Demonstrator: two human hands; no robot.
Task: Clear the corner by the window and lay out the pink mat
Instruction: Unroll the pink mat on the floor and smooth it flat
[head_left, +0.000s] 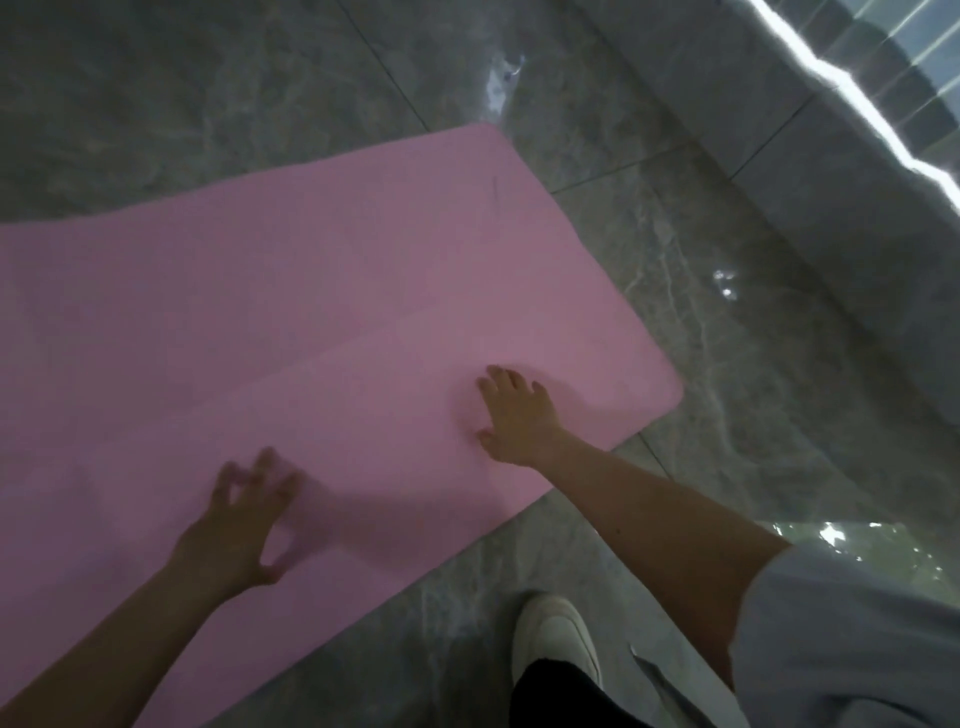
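Grey marble floor tiles (218, 88) carry one pink mat (311, 291), which lies unrolled and flat from the left edge toward a low ledge (779, 135) at the right. Two bare hands are on it: the left hand (244, 525) touches the mat's near part with fingers spread and bent, and the right hand (519, 415) presses flat near its end, fingers spread. One white shoe (556, 639) stands on the floor just beside the mat's near edge.
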